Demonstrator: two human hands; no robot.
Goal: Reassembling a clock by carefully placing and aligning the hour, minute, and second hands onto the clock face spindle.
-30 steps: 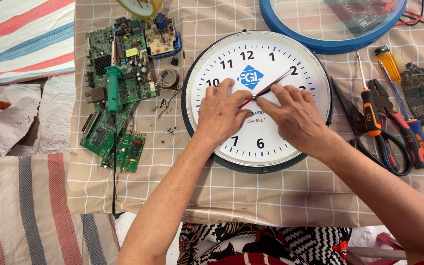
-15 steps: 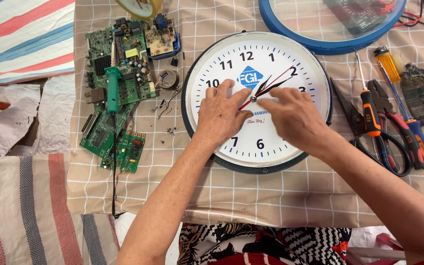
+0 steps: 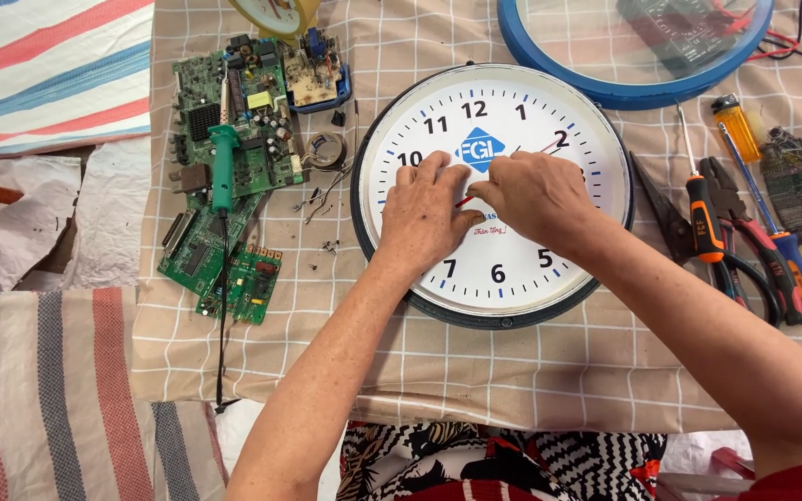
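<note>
A round wall clock (image 3: 512,288) with a white dial and dark rim lies face up on the checked cloth, its cover off. Both my hands rest on the dial's middle. My left hand (image 3: 424,209) presses flat on the left half of the dial, fingers together. My right hand (image 3: 535,190) pinches at the centre, where the thin red second hand (image 3: 549,147) points up to the right. A dark clock hand shows just above my right fingers.
Green circuit boards (image 3: 234,167) and a green soldering iron (image 3: 224,167) lie to the left. A blue-rimmed clock cover (image 3: 549,65) sits at the top right. Screwdrivers (image 3: 702,218), pliers and scissors lie to the right. Small screws are scattered left of the clock.
My hands have shifted slightly toward the dial's centre. The red second hand and dark hand have turned a little, and my right fingers have closed around the hub.
</note>
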